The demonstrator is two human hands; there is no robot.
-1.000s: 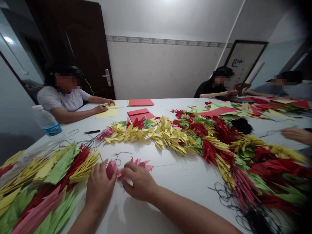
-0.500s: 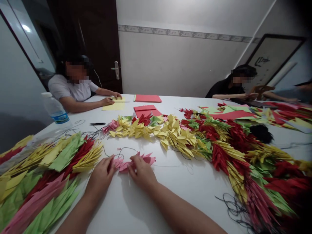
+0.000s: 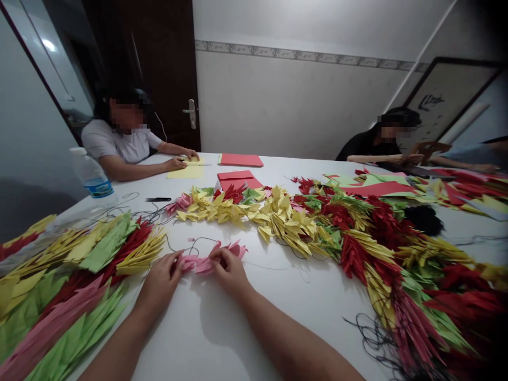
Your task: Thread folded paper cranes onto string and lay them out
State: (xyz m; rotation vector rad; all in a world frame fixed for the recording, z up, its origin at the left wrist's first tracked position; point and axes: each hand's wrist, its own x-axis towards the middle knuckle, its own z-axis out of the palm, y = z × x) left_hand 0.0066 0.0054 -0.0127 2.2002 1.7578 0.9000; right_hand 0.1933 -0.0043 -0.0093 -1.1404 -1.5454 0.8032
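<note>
From the head camera, the left hand (image 3: pixel 161 281) and the right hand (image 3: pixel 230 270) lie low on the white tabletop (image 3: pixel 286 301), close to the near edge, with a string of pink folded papers (image 3: pixel 206 262) held between them. The left fingers (image 3: pixel 177 260) are closed on the left end of the string, and the right fingers (image 3: pixel 220 255) pinch it nearer its middle, so that the pointed pink tips stick out beyond the right hand. A thin black thread (image 3: pixel 197 242) loops on the tabletop just behind the pink pieces. Just left of the left hand lies a heap of long folded papers (image 3: pixel 79 264) in yellow, green, red and pink. Farther back, a long band of folded papers (image 3: pixel 286 218) in yellow, red and green runs across the tabletop and down its right side. At the far left stands a water bottle (image 3: pixel 91 175), with a black pen (image 3: pixel 157 199) near it. Two stacks of red sheets (image 3: pixel 237 180) lie beyond the band. A person in a white shirt (image 3: pixel 115 145) rests both hands on a yellow sheet (image 3: pixel 186 171), and a person in dark clothes (image 3: pixel 367 147) sits at the far right.
</note>
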